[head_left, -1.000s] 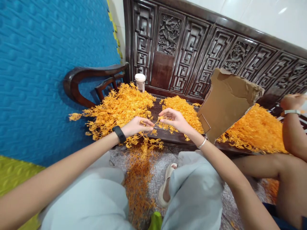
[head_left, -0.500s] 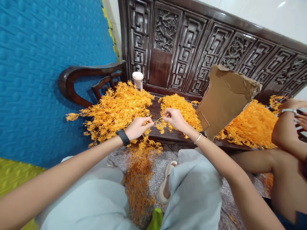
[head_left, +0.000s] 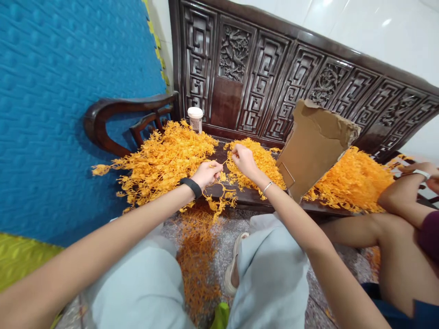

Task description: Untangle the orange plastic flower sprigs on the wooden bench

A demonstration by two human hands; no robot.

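My left hand (head_left: 207, 173) is closed on a branching orange plastic sprig (head_left: 222, 197), which dangles below the fingers over the bench's front edge. A thin stem of it points up from my left fingertips toward my right hand (head_left: 244, 158). Thumb and fingers of that right hand are pinched together near the stem's end; the exact spot they grip is partly hidden. To the left lies a large heap of orange sprigs (head_left: 161, 160). Behind my right hand sits a smaller pile of orange pieces (head_left: 259, 157) on the dark wooden bench (head_left: 247, 195).
A white lidded tub (head_left: 195, 120) stands at the bench's back. Right of the small pile leans a cardboard sheet (head_left: 310, 146), with another orange heap (head_left: 353, 183) beyond it. Another person's arm (head_left: 404, 187) and knee are at the right. Orange bits (head_left: 199, 256) cover the floor between my legs.
My left hand has moved slightly up and right, and my right hand slightly up. The gap between them changed a little, and the hanging sprig shifted right. The view has tilted slightly.
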